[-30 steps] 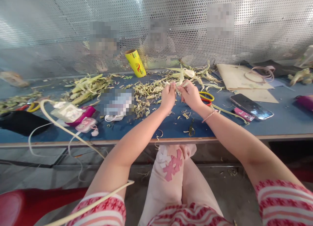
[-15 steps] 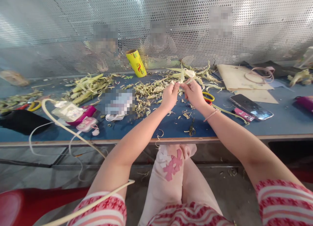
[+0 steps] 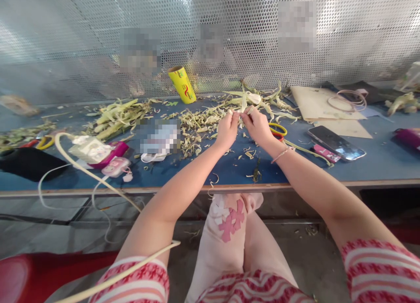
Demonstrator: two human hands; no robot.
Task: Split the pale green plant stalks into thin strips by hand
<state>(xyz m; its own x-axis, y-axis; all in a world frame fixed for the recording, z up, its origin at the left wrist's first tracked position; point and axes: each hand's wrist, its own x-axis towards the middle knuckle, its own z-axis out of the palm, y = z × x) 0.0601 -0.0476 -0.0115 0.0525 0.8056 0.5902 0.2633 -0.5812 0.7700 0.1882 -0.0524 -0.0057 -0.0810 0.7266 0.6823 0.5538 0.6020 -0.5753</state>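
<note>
My left hand (image 3: 228,128) and my right hand (image 3: 257,126) meet fingertip to fingertip just above the table. Both are closed in a pinch on a thin, pale strip of plant (image 3: 232,112), mostly hidden by the fingers. Right behind them lie peeled plant scraps (image 3: 200,123), pale green and curled, with longer pale leafy pieces (image 3: 252,97) among them. Scissors with yellow and red handles (image 3: 278,129) rest beside my right wrist, partly covered by it. A long thin green stalk (image 3: 308,151) runs from there to the right.
A yellow cardboard tube (image 3: 182,85) stands tilted at the back. To the left are a bundle of green stalks (image 3: 116,117), a purple case (image 3: 113,154), a cable (image 3: 98,176) and a black pouch (image 3: 31,163). A phone (image 3: 337,142) and brown paper (image 3: 315,102) lie right.
My right hand has turned and shifted slightly, its fingers still against the left hand's. The left hand has barely moved, and the things on the table lie as before.
</note>
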